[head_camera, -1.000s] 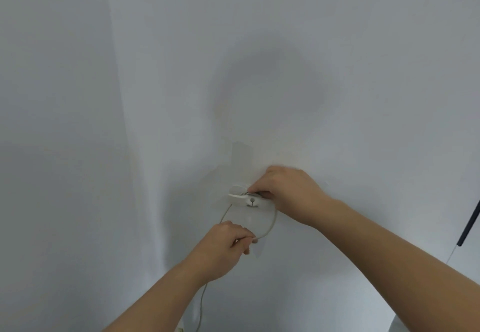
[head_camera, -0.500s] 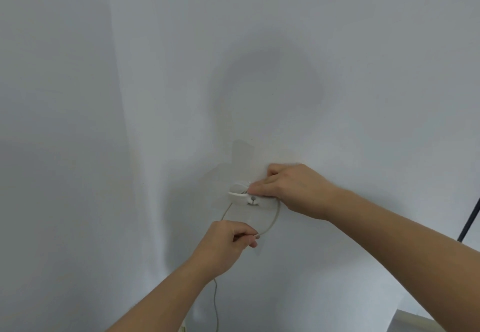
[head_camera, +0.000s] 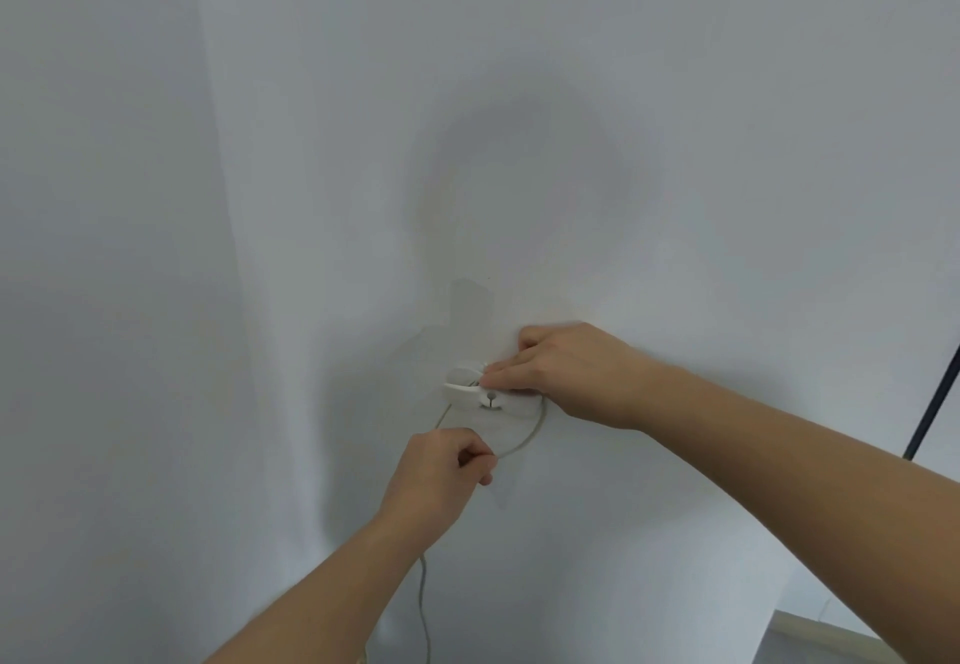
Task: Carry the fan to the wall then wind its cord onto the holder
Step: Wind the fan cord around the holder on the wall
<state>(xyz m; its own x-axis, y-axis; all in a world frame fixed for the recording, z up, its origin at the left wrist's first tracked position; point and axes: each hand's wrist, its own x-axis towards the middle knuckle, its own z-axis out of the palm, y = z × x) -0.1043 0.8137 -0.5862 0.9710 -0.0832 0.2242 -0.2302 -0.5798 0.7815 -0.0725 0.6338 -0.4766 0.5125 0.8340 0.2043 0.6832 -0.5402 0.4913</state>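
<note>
Flat, soft light, medium bright, with a cool grey cast all over the wall (head_camera: 727, 144). Big round soft-edged shadow (head_camera: 519, 185) mid-wall, so probably lit from behind the camera. Darker murky patch spreading low and left of the hands. Left hand (head_camera: 441, 476) and right hand (head_camera: 566, 372) evenly lit, warm against the grey. Kinda soft overall: mushy detail on the holder (head_camera: 467, 389), thin cord (head_camera: 424, 606) only just readable. Wide-angle bend in the corner line (head_camera: 218, 196) at left.
</note>
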